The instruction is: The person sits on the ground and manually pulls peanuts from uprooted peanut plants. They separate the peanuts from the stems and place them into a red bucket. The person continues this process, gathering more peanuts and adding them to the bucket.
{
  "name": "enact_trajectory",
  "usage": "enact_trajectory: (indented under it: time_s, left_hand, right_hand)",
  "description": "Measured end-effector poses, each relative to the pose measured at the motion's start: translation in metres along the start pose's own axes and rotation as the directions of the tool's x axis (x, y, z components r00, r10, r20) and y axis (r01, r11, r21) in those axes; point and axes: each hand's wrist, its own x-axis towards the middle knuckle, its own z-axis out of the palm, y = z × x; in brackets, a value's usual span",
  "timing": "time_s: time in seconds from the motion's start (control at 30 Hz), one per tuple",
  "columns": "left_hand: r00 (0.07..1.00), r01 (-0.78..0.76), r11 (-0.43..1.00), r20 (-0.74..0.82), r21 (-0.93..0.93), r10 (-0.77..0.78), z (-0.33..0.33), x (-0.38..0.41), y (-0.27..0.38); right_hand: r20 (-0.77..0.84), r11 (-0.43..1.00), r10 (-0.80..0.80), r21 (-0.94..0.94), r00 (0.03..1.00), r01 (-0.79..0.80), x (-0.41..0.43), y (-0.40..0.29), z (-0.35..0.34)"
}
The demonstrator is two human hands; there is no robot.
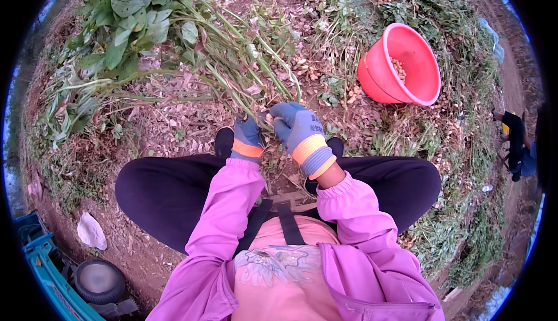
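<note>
My left hand (248, 135), in a grey-blue work glove with an orange cuff band, is closed around the lower stems of a pulled peanut plant (235, 90). Its leafy tops (126, 20) spread to the upper left. Close beside it, my right hand (296, 124) wears a matching glove that bears writing. Its thumb and fingertips pinch a pale peanut pod (269, 118) at the root end; the fingers partly cover it. A red plastic bucket (374, 76) stands tilted to the upper right of my hands, with loose peanuts (398, 70) inside.
Peanut pods (306, 69) and pulled plants (462, 181) litter the ground. At lower left are a teal vehicle (52, 273), its black-tyred wheel (99, 281) and a white bag-like object (91, 231). Another person (516, 144) is at the far right. My bent legs (170, 194) flank the work.
</note>
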Motion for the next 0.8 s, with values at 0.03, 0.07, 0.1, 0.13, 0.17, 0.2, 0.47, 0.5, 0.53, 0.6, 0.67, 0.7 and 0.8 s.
enact_trajectory:
  time_s: [0.03, 0.07, 0.1, 0.13, 0.17, 0.2, 0.47, 0.5, 0.53, 0.6, 0.67, 0.7, 0.8]
  left_hand:
    - [1.000, -0.006, 1.000, -0.006, 0.026, 0.006, 0.001, 0.000, 0.001]
    - [1.000, -0.011, 0.999, -0.012, 0.052, 0.012, 0.002, -0.001, 0.002]
    - [1.000, -0.018, 0.997, -0.018, 0.079, 0.019, 0.002, -0.001, 0.003]
    - [0.998, -0.048, 0.994, -0.031, 0.095, 0.051, 0.002, -0.001, 0.002]
    - [0.996, -0.077, 0.991, -0.044, 0.112, 0.083, 0.003, -0.001, 0.001]
    - [0.992, -0.107, 0.986, -0.057, 0.130, 0.115, 0.005, -0.001, 0.000]
    - [0.997, -0.073, 0.969, -0.020, 0.236, 0.080, 0.040, -0.016, 0.013]
    - [0.998, -0.065, 0.965, -0.008, 0.254, 0.069, 0.039, -0.017, 0.014]
    - [0.998, -0.057, 0.961, 0.004, 0.272, 0.058, 0.037, -0.017, 0.015]
    - [0.997, -0.070, 0.956, -0.003, 0.284, 0.074, 0.030, -0.014, 0.014]
    - [0.991, -0.112, 0.955, -0.040, 0.274, 0.128, 0.018, -0.007, 0.008]
    - [0.991, -0.102, 0.965, -0.058, 0.241, 0.119, 0.016, -0.005, 0.005]
    - [0.992, -0.081, 0.981, -0.076, 0.175, 0.096, 0.011, -0.003, 0.001]
  right_hand:
    - [0.019, 0.999, -0.006, 0.032, 1.000, 0.006, 0.001, 0.002, -0.001]
    - [0.042, 0.998, 0.021, 0.058, 0.999, -0.024, 0.002, 0.004, -0.001]
    - [0.066, 0.995, 0.048, 0.084, 0.997, -0.053, 0.003, 0.005, 0.000]
    - [0.090, 0.991, 0.073, 0.109, 0.993, -0.082, 0.004, 0.007, 0.000]
    - [0.118, 0.990, 0.075, 0.114, 0.990, -0.089, 0.006, 0.011, 0.001]
    - [0.145, 0.988, 0.077, 0.120, 0.986, -0.095, 0.008, 0.015, 0.003]
    - [0.142, 0.636, 0.321, 0.701, 0.936, -0.325, 0.003, 0.014, 0.003]
    - [0.185, 0.532, 0.355, 0.766, 0.916, -0.361, 0.003, 0.007, -0.004]
    - [0.230, 0.420, 0.383, 0.819, 0.895, -0.391, 0.003, 0.003, -0.011]
    - [0.286, 0.242, 0.400, 0.883, 0.870, -0.402, 0.003, 0.004, -0.015]
    - [0.323, 0.066, 0.344, 0.928, 0.882, -0.365, 0.002, 0.008, -0.010]
    - [0.337, -0.025, 0.316, 0.937, 0.887, -0.347, 0.002, 0.009, -0.009]
    - [0.338, -0.118, 0.193, 0.940, 0.921, -0.320, 0.000, 0.008, -0.006]
